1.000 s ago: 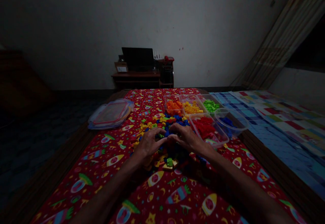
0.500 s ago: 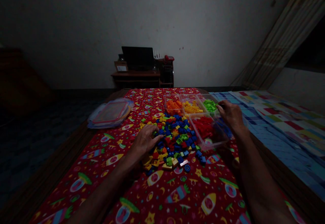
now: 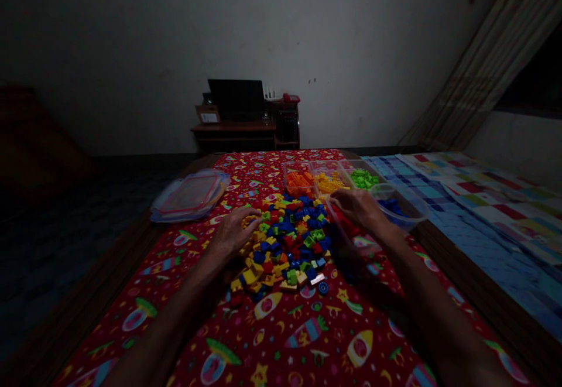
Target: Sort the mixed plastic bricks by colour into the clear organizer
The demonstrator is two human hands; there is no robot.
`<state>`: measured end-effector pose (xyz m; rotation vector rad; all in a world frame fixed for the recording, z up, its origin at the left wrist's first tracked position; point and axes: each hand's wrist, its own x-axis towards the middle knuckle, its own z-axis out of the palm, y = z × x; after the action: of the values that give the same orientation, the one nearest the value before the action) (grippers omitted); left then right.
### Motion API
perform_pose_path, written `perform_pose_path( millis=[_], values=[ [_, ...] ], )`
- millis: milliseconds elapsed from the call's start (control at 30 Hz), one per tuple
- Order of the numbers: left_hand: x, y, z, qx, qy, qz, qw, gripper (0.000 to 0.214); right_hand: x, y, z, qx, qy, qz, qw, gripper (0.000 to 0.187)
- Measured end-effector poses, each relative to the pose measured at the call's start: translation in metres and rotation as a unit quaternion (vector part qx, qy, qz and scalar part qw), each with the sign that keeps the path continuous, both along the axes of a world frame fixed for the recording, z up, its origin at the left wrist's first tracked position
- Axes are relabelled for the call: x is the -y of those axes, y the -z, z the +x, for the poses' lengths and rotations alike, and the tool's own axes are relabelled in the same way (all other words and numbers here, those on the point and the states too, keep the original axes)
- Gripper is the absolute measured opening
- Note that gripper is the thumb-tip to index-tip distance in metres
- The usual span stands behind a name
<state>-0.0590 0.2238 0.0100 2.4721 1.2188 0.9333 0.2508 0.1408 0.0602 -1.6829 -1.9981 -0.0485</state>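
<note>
A pile of small toy building bricks (image 3: 290, 240) in blue, yellow, red, green and orange lies on the tablecloth. My left hand (image 3: 232, 232) rests at the pile's left edge, its curved fingers and thumb apart beside yellow bricks. Above the clear box of red bricks (image 3: 349, 223) hovers my right hand (image 3: 362, 208), fingers loosely bent towards the pile, no brick visible in them. Behind stand clear boxes with orange bricks (image 3: 300, 183), yellow bricks (image 3: 331, 182) and green bricks (image 3: 363, 179). A round-ended clear container holds blue bricks (image 3: 394, 206), at the right.
Stacked clear lids (image 3: 193, 195) lie on the left of the table. A red patterned tablecloth (image 3: 263, 352) covers the top. Beyond it, a low desk (image 3: 239, 128) carries a dark monitor (image 3: 237, 100). A bed with patterned covers (image 3: 496, 211) is on the right.
My right hand has moved left and nearer, from the green bricks' box to above the red bricks. My left hand has shifted slightly left, and bricks near it have spread leftward.
</note>
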Motion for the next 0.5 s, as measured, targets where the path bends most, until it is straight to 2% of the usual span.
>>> perform_pose_path(
  millis=[100,200,333,500],
  values=[
    [-0.009,0.0,-0.013,-0.024,-0.011,-0.042,0.999,0.032,0.005,0.01,-0.036,0.025,-0.103,-0.015,0.994,0.016],
    [-0.012,0.002,-0.019,-0.056,0.011,-0.101,0.993,0.039,0.007,0.024,-0.056,0.032,-0.153,-0.03,0.987,0.015],
    [-0.009,-0.003,-0.024,-0.087,0.032,-0.15,0.984,0.049,0.003,0.04,-0.063,0.043,-0.177,-0.022,0.983,0.015],
    [-0.009,-0.009,-0.034,-0.102,-0.004,-0.173,0.98,0.052,-0.002,0.049,-0.06,0.063,-0.163,-0.021,0.984,0.017]
  ],
)
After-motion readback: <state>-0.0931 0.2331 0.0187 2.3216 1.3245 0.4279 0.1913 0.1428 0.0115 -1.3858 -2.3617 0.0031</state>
